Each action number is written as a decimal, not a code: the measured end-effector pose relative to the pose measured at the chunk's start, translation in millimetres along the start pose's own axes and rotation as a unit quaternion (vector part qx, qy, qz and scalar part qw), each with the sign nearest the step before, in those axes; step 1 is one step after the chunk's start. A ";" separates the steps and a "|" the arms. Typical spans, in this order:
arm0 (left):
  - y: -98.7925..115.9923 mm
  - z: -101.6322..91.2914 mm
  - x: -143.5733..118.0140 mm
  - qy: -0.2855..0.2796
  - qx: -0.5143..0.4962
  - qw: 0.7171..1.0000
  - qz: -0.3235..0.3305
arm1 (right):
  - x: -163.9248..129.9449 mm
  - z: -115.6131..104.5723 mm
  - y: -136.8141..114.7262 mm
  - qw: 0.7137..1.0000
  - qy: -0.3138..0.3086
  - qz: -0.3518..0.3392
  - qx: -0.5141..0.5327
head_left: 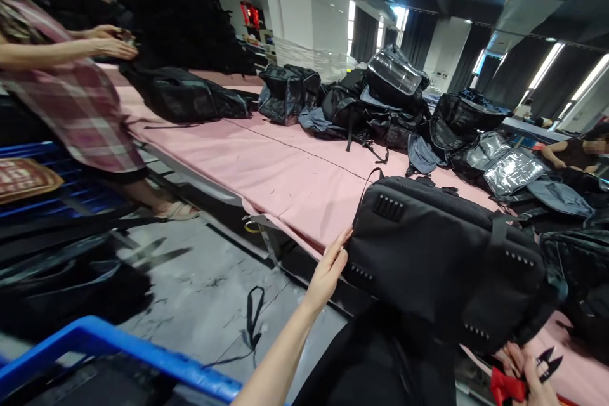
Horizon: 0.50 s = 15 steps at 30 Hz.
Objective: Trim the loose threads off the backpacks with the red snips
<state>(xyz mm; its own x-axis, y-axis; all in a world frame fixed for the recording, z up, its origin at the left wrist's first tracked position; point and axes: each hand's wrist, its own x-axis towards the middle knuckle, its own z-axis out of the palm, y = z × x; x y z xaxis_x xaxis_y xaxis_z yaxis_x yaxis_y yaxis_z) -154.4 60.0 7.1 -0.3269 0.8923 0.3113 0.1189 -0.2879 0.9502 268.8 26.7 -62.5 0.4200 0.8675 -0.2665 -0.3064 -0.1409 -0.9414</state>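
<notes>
A large black fabric bag (442,254) lies on the near edge of the long pink table (266,158). My left hand (328,269) rests flat against the bag's left side, fingers stretched upward. My right hand (523,371) is at the bottom right below the bag, gripping small black thread snips (547,360) with a red part (504,387) beside the palm. The bag's thin strap (368,181) loops up at its top left corner.
Many black and grey bags (390,101) are piled along the far table. Another person in a plaid dress (71,95) stands at left handling bags. A blue cart rail (124,346) crosses bottom left. A loose black strap (254,317) lies on the grey floor.
</notes>
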 end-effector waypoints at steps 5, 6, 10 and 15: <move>7.1 21.8 27.2 0.007 -0.140 0.990 0.013 | -2.9 37.8 -33.4 0.991 -0.019 -0.001 0.132; 7.6 25.0 31.8 0.011 -0.170 0.985 0.004 | -4.5 45.7 -38.2 0.990 -0.021 -0.010 0.139; 9.6 34.2 44.9 0.011 -0.252 0.967 -0.040 | -3.0 64.8 -53.4 0.985 -0.031 -0.037 0.165; 9.0 43.0 52.1 0.032 -0.250 0.967 -0.046 | 9.1 67.4 -55.5 0.981 -0.032 -0.056 0.181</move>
<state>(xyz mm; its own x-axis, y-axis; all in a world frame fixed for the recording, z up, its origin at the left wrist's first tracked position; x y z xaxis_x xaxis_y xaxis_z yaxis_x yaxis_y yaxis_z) -130.1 118.8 31.3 -0.3732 0.9038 0.2096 -0.3765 -0.3540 0.8561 232.1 74.6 1.3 0.4164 0.8981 -0.1412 -0.5505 0.1255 -0.8253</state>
